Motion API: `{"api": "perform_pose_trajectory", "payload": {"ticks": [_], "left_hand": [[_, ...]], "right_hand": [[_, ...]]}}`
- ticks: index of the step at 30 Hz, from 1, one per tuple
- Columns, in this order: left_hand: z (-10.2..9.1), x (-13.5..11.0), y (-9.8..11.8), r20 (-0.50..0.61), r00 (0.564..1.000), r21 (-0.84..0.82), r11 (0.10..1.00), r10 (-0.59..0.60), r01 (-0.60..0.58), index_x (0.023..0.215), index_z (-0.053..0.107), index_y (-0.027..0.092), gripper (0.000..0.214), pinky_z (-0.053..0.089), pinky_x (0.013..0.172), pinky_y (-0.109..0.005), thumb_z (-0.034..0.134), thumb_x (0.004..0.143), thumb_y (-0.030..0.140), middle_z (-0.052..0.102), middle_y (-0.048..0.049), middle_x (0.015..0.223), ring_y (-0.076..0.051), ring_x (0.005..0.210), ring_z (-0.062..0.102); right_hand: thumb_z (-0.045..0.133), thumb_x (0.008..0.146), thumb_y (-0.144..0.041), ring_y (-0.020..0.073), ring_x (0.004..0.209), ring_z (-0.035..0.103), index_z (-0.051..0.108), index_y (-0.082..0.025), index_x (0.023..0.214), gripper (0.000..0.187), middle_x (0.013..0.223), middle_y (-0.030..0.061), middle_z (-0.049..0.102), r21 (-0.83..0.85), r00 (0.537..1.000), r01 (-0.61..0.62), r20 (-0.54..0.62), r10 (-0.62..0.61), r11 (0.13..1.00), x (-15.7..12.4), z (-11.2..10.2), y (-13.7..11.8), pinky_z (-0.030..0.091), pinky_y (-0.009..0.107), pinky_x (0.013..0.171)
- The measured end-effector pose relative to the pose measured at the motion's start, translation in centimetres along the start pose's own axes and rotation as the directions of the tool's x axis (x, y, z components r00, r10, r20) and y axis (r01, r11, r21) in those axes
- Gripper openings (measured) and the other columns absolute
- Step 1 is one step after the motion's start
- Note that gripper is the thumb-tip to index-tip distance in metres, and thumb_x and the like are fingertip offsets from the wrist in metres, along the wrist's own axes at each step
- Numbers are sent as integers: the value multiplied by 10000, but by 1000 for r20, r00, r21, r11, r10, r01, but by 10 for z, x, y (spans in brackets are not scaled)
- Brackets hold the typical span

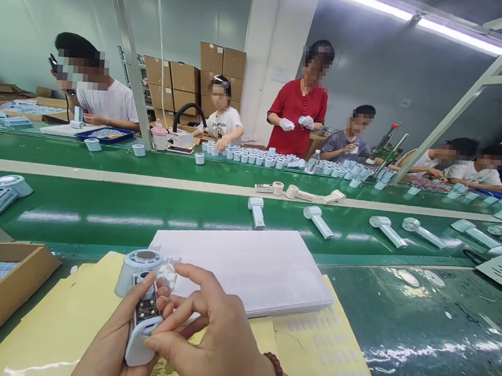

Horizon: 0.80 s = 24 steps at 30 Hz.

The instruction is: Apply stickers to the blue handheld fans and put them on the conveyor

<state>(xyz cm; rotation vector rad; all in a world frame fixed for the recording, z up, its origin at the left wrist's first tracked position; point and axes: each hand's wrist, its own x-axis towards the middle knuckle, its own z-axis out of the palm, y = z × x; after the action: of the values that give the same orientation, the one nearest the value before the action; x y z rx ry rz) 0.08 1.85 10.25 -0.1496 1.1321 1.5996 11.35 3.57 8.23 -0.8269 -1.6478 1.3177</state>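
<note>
My left hand [114, 339] wraps the handle of a pale blue handheld fan [139, 266], which stands upright with its round head on top. A black circuit board [145, 312] shows in the open handle. My right hand [210, 340], wearing a dark red bead bracelet [278, 373], reaches in from the right, with fingertips against the lower end of the handle. A small clear plastic piece [167, 276] sits just beside the fan's head. Below both hands lies a yellow backing sheet with rows of small pale labels [326, 345].
A stack of white paper [245, 270] lies just beyond my hands. A cardboard tray of blue parts [7, 291] stands at the left. Green conveyor belts [123, 225] carry several fans, and co-workers sit and stand along the far side.
</note>
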Motion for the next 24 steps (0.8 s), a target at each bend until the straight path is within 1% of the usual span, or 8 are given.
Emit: {"api": "perform_pose_trajectory", "payload": {"ticks": [4, 7, 11, 13, 15, 18, 21, 24], "left_hand": [[-3, 1, -1, 8, 1000, -7, 1000, -7, 7, 830, 691, 214, 99, 583, 471, -226, 619, 880, 169, 605, -15, 699, -144, 520, 618], [-2, -1, -3, -30, 998, -37, 998, -49, 48, 805, 683, 204, 147, 573, 445, -222, 584, 914, 191, 559, 1, 636, -132, 471, 586], [3, -11, -3, -32, 992, -120, 986, -121, 116, 868, 685, 215, 212, 566, 435, -187, 496, 965, 222, 578, -1, 655, -123, 463, 590], [6, -17, -3, -51, 980, -173, 968, -194, 182, 942, 678, 200, 237, 522, 396, -131, 449, 989, 242, 595, -7, 681, -93, 411, 569], [8, -21, -2, -79, 966, -217, 950, -247, 226, 1008, 671, 172, 271, 482, 367, -97, 417, 1009, 265, 578, -2, 664, -72, 363, 536], [8, -22, -2, -48, 959, -262, 930, -279, 258, 1123, 668, 127, 343, 495, 377, -104, 397, 1026, 314, 607, -28, 708, -77, 385, 567], [4, -19, -4, -44, 956, -241, 932, -290, 272, 1087, 689, 108, 361, 531, 414, -129, 444, 1018, 364, 643, -53, 748, -88, 402, 603], [-1, -16, -6, -81, 968, -201, 955, -237, 217, 963, 706, 162, 248, 570, 451, -173, 530, 988, 334, 631, -19, 708, -106, 436, 636]], "right_hand": [[823, 697, -204, 227, 888, 758, 600, -323, 1347, 698, 794, -46, 769, -38, 999, 36, 10, -36, 999, -2, 1, 2, 641, 264, 728], [798, 797, -255, 224, 912, 756, 526, -326, 1420, 683, 849, -32, 765, -166, 981, 194, 30, -192, 967, -5, 4, 9, 643, 260, 735], [755, 887, -472, 267, 868, 746, 447, -261, 1469, 692, 898, 33, 741, -355, 875, 464, 44, -482, 811, -6, 9, 16, 659, 366, 768], [834, 787, -533, 273, 855, 731, 432, -239, 1470, 845, 1035, 78, 704, -290, 918, 372, -26, -396, 882, -5, 8, 12, 664, 362, 697], [896, 710, -481, 243, 843, 723, 402, -244, 1479, 944, 1145, 93, 649, -65, 992, 125, -20, -127, 990, -5, 4, 6, 654, 315, 632], [879, 740, -375, 205, 868, 713, 367, -259, 1485, 912, 1215, 88, 603, 180, 996, -63, 81, 49, 982, -6, 0, 5, 646, 286, 663], [919, 723, -424, 267, 1046, 670, 312, -285, 1521, 1013, 1368, 130, 519, -36, 973, 233, 13, -233, 972, -6, 0, 17, 646, 355, 804], [890, 786, -454, 324, 1298, 525, 175, -320, 1583, 1080, 1480, 143, 441, -271, 842, 535, 90, -532, 800, -8, -1, 28, 560, 429, 1015]]}}
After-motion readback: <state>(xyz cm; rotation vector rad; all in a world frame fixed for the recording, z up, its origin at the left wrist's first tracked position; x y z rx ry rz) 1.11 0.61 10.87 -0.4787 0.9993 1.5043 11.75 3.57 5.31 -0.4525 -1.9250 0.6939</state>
